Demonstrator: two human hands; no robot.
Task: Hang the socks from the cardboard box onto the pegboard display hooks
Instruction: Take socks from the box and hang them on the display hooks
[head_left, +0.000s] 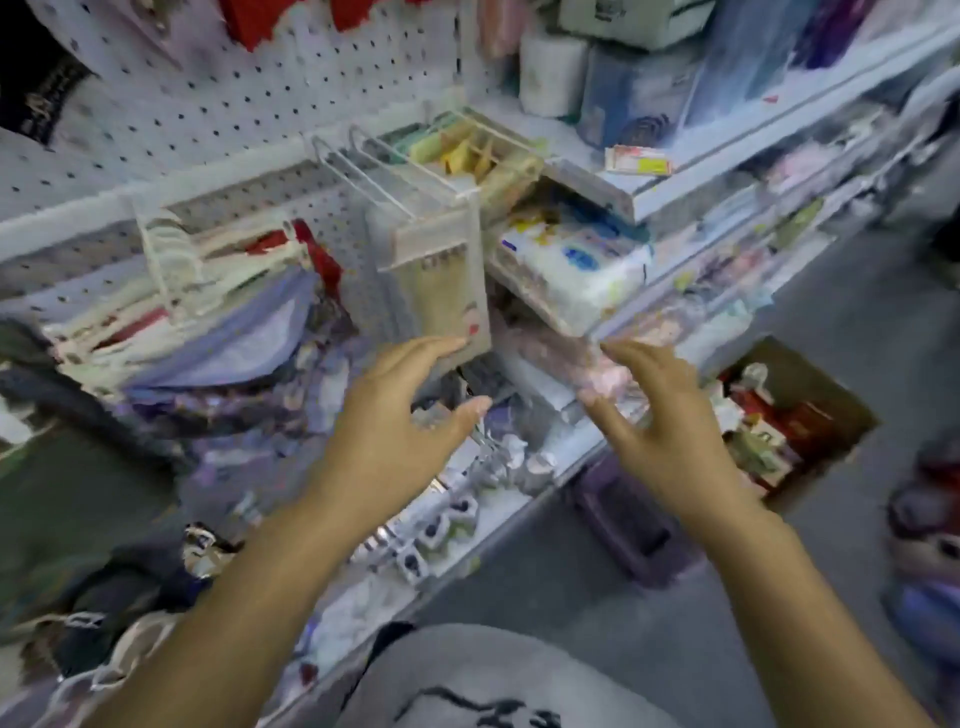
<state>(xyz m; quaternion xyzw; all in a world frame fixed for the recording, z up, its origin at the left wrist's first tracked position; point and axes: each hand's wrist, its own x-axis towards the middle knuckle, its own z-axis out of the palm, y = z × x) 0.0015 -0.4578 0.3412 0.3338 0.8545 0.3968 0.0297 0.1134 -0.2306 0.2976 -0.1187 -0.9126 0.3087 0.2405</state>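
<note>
While both hands reach toward the display, we have our left hand (395, 410) spread wide, its fingers (441, 344) straight and the longest tip touching the bottom corner of a beige sock pack (436, 280) that hangs from a white wire hook (384, 171) on the pegboard (171, 104). Our right hand (660, 431) is also spread, thumb and forefinger apart. Just beyond its fingertips sits a pinkish, smeared shape (582, 358), and we cannot tell whether that is a pack we pinch or stock on the shelf behind. The cardboard box (810, 379) stands on the floor to the right of the right fingers, well apart, with packets in it. We judge that the step in hand is settling a pack on its hook. To do it well we should steady the hanging pack from below with the left fingers, so that it hangs square and faces forward. Any new pack's hanger hole should come level with the hook's tip above the fingers before we slide it back, rather than pushing upward against the wire.
</note>
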